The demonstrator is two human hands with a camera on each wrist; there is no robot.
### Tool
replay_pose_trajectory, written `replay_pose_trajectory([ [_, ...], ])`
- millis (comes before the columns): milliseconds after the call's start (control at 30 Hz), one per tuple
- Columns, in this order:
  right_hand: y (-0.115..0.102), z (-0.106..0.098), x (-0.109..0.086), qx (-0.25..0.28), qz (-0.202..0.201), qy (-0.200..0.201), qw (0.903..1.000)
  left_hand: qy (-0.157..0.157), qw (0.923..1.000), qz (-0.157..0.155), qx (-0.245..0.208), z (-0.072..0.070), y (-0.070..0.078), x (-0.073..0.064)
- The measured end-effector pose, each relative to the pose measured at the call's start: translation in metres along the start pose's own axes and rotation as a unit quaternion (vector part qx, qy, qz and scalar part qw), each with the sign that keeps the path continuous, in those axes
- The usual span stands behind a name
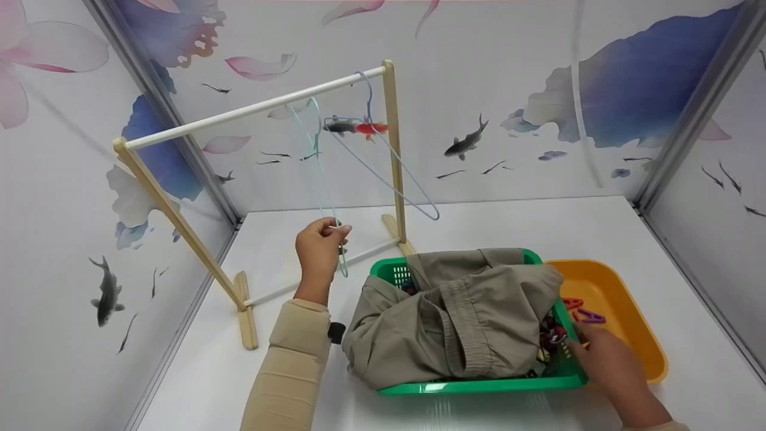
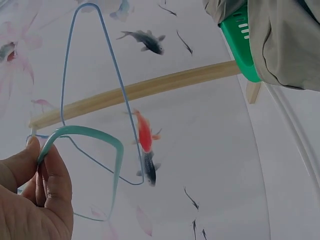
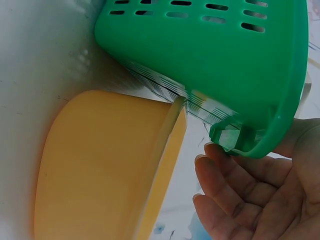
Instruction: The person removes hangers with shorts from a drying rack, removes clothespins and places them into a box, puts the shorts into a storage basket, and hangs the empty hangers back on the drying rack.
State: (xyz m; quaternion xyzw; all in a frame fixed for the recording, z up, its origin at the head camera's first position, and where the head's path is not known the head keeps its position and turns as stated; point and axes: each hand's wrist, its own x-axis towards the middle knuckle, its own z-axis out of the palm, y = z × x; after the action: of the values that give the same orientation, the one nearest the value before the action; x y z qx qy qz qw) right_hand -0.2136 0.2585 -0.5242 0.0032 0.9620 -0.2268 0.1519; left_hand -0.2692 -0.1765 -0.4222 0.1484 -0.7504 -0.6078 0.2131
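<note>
My left hand [image 1: 320, 248] pinches the lower part of a mint-green hanger [image 1: 344, 266] between thumb and fingers. That hanger's hook is at the rack's white rail [image 1: 257, 108]. A blue hanger [image 1: 436, 216] hangs farther along it, near the right post. In the left wrist view the pinched corner of the mint hanger [image 2: 118, 155] shows close up. My right hand [image 1: 613, 359] holds the right rim of a green basket [image 1: 479, 388], thumb over it and fingers outside, loosely bent. A khaki garment [image 1: 407, 335] with an elastic waistband is heaped in the basket, over patterned cloth [image 1: 550, 338].
A yellow tray [image 1: 649, 353] stands right of the basket, partly behind it, with red and purple clothespins [image 1: 591, 317] inside. The rack's wooden feet [image 1: 246, 317] rest on the white table [image 1: 197, 383]. Printed walls enclose the back and sides.
</note>
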Motion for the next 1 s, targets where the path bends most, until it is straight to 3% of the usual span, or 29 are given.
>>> replay_pose_trajectory([
  [233, -0.001, 0.001, -0.001, 0.005, 0.004, 0.003, 1.0, 0.006, 0.9998, -0.007, -0.016, 0.012, 0.009, 0.01],
  [467, -0.001, 0.002, -0.003, 0.004, -0.019, 0.026, 0.9995, 0.013, 0.9996, -0.012, -0.02, 0.022, 0.014, 0.017],
  [800, -0.002, 0.003, -0.003, 0.0, -0.016, 0.033, 0.9993, 0.011, 0.9996, -0.02, -0.015, 0.024, 0.017, 0.025],
  [1000, -0.001, 0.004, -0.004, 0.003, -0.014, 0.033, 0.9994, 0.016, 0.9998, -0.012, 0.01, 0.023, 0.019, 0.03],
])
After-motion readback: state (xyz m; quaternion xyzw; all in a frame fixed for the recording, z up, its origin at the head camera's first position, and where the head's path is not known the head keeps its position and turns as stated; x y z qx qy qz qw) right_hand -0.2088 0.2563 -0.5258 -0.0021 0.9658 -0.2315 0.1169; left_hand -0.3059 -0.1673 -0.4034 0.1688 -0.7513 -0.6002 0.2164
